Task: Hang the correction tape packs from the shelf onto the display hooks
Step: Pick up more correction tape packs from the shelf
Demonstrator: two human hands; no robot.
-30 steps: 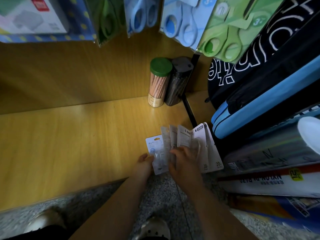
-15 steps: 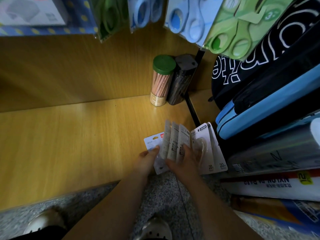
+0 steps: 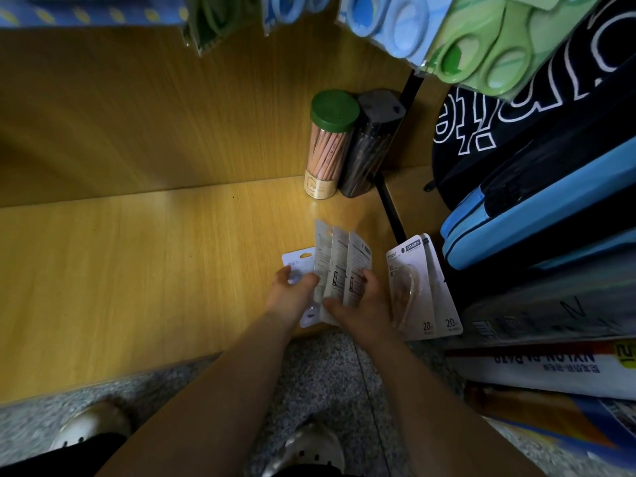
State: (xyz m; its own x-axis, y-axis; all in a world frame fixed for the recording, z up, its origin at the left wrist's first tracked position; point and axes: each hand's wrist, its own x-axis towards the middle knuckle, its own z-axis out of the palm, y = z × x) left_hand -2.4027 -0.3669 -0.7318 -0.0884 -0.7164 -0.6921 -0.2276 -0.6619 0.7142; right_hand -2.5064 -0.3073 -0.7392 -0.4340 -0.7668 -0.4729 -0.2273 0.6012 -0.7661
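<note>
**Wooden shelf [image 3: 137, 270], front edge: both hands on the packs**

Left hand [image 3: 292, 297] pinching the fanned correction tape packs [image 3: 339, 256] from the left, over a blue pack [image 3: 297, 258] lying flat. Right hand [image 3: 361, 304] curled round the same fan. Just beside, two spare packs [image 3: 413, 280] flat on the shelf. Further back, a pencil tube [image 3: 327, 149], upright.

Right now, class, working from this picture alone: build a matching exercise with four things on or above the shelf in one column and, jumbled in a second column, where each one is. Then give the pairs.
Things
1. green-lidded pencil tube
2. fanned correction tape packs
3. green scissors pack
4. two packs marked 20

Places
a. hanging at the top right
b. lying to the right of the right hand
c. standing at the back of the shelf
d. held between the left hand and the right hand

Pairs: 1-c, 2-d, 3-a, 4-b
</note>
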